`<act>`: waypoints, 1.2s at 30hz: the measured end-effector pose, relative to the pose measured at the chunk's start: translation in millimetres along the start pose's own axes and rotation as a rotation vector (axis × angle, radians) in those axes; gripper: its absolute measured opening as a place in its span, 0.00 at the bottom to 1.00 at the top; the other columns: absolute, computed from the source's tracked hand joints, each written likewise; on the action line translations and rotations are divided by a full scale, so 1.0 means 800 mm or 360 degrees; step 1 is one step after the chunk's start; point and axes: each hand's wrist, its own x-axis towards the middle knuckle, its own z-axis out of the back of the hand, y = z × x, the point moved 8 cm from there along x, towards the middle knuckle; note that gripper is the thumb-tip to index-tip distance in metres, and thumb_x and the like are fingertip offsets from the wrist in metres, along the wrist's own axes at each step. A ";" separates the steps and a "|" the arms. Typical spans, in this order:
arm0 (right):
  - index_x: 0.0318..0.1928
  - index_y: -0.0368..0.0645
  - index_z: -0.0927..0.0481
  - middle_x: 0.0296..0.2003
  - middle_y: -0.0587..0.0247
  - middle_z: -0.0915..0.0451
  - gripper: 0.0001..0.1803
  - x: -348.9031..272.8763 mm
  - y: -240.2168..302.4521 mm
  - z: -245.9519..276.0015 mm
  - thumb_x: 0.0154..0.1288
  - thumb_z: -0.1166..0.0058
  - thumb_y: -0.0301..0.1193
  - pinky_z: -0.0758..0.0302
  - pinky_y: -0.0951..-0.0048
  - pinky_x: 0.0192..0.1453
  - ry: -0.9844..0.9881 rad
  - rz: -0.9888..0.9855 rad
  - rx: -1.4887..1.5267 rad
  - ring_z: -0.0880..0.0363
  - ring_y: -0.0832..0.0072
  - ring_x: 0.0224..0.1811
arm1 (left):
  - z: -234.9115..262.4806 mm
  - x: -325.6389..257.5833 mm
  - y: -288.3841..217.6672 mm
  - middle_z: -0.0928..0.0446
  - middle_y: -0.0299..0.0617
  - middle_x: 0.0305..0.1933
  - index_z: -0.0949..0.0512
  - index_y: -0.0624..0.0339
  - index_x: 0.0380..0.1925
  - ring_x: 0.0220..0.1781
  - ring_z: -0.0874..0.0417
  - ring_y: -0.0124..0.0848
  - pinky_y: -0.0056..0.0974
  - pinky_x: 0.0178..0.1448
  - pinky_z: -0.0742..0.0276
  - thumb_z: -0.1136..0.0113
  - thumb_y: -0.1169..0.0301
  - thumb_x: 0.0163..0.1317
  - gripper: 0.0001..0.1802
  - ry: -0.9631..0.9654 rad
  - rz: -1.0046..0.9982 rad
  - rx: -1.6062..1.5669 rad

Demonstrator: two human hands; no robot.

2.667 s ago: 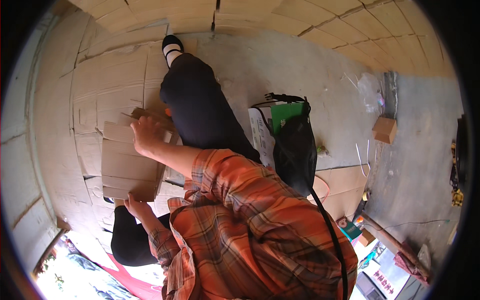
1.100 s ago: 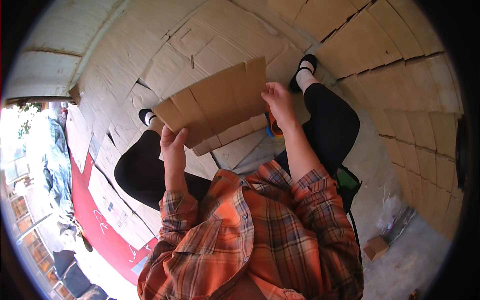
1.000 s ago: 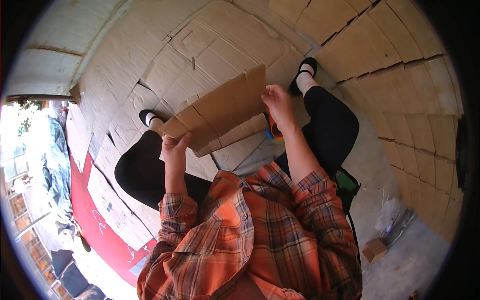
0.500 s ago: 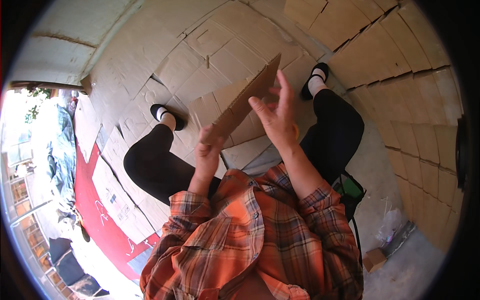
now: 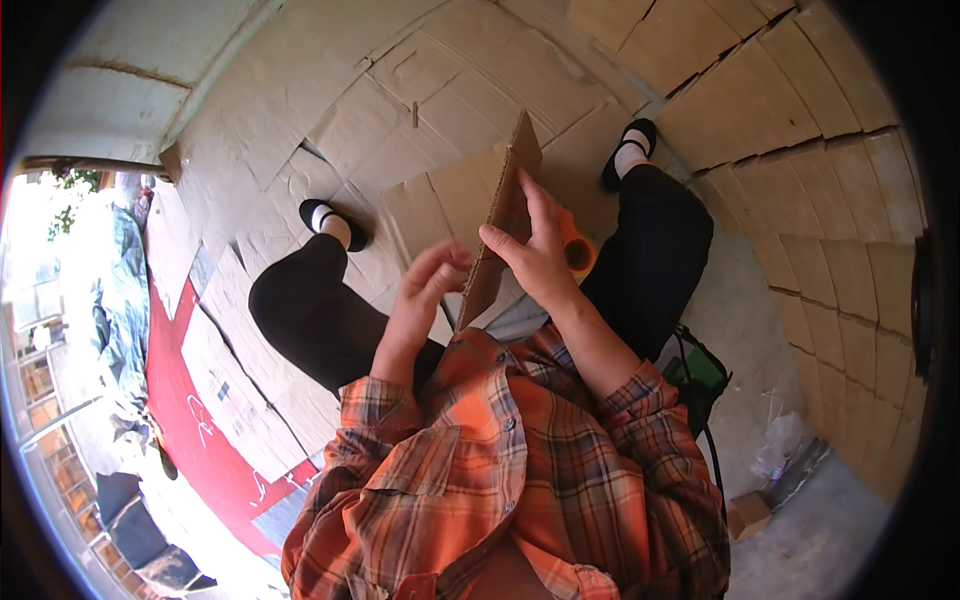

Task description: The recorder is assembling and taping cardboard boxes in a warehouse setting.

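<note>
A: What is largest around those fingers?

B: The cardboard floor covering [image 5: 470, 70], spread below and beyond the fingertips of both hands. Then the cardboard stacks [image 5: 745, 95], well off to their right.

A: And between the hands?

B: The upright cardboard piece [image 5: 486, 282], on edge, its corrugated rim turned up toward the head. The right hand [image 5: 540, 255] grips it, fingers along the right face, thumb over the rim. The left hand [image 5: 415, 300] is beside the left face, fingers loosely curled (they blur, so I can't tell whether they touch it or pinch anything).

A: Anything flat nearby?

B: A lying cardboard piece [image 5: 430, 205], just beyond the left fingers.

A: How far along does it look?

B: Partway, I'd judge. The upright piece is up in the right fingers and turned on edge; that much is done. Setting it down is left, and whether other pieces need the same handling doesn't show.

A: Smaller things?

B: A black and green bag [image 5: 697, 378], right of the right fingers and closer to the body. Smallest, an orange roll [image 5: 568, 225], just right of those fingers and apart from them.
</note>
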 end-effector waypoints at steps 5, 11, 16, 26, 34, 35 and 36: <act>0.66 0.38 0.42 0.60 0.51 0.40 0.39 -0.004 0.003 -0.003 0.56 0.38 0.31 0.37 0.63 0.65 0.0035 0.0075 -0.0105 0.38 0.61 0.62 | -0.013 0.021 -0.006 0.27 0.34 0.49 0.31 0.60 0.59 0.49 0.27 0.22 0.27 0.54 0.31 0.40 0.72 0.62 0.24 0.0023 -0.0051 -0.0037; 0.64 0.38 0.41 0.58 0.48 0.37 0.38 -0.009 0.006 0.008 0.53 0.39 0.28 0.37 0.61 0.64 0.0064 -0.0058 0.0030 0.36 0.56 0.60 | -0.017 0.024 0.015 0.26 0.27 0.41 0.29 0.61 0.57 0.45 0.28 0.20 0.27 0.52 0.31 0.41 0.72 0.63 0.22 0.0011 0.0191 -0.0378; 0.65 0.38 0.43 0.54 0.45 0.37 0.40 -0.002 0.056 0.002 0.49 0.44 0.22 0.33 0.62 0.60 0.0034 0.0264 -0.0560 0.33 0.53 0.56 | -0.029 0.014 -0.060 0.23 0.44 0.34 0.26 0.63 0.51 0.33 0.21 0.33 0.34 0.39 0.25 0.43 0.80 0.56 0.20 -0.0290 -0.0313 0.1046; 0.65 0.38 0.42 0.51 0.45 0.36 0.40 0.000 0.114 0.020 0.45 0.53 0.14 0.28 0.62 0.53 0.0183 0.0279 -0.0575 0.30 0.50 0.50 | 0.014 -0.001 -0.108 0.26 0.46 0.25 0.26 0.63 0.52 0.23 0.23 0.35 0.36 0.30 0.26 0.44 0.79 0.55 0.21 -0.0844 -0.0514 0.1216; 0.63 0.38 0.38 0.46 0.47 0.31 0.37 -0.012 0.086 -0.014 0.46 0.54 0.14 0.28 0.59 0.51 0.0362 0.0351 -0.0782 0.29 0.50 0.48 | 0.046 0.029 -0.120 0.25 0.49 0.38 0.33 0.60 0.60 0.33 0.21 0.39 0.39 0.35 0.24 0.49 0.80 0.53 0.29 -0.1022 -0.0418 0.1287; 0.62 0.39 0.38 0.46 0.48 0.31 0.37 -0.010 0.088 -0.016 0.46 0.54 0.14 0.27 0.59 0.50 0.0370 0.0341 -0.0789 0.28 0.51 0.48 | 0.043 0.030 -0.133 0.26 0.48 0.43 0.32 0.59 0.60 0.40 0.22 0.42 0.41 0.40 0.24 0.49 0.81 0.52 0.30 -0.1069 -0.0500 0.1456; 0.62 0.39 0.37 0.46 0.48 0.30 0.37 -0.009 0.090 -0.017 0.46 0.54 0.15 0.27 0.59 0.49 0.0381 0.0335 -0.0797 0.28 0.51 0.47 | 0.039 0.031 -0.146 0.27 0.48 0.48 0.32 0.58 0.60 0.46 0.23 0.44 0.43 0.44 0.25 0.50 0.82 0.51 0.31 -0.1117 -0.0583 0.1622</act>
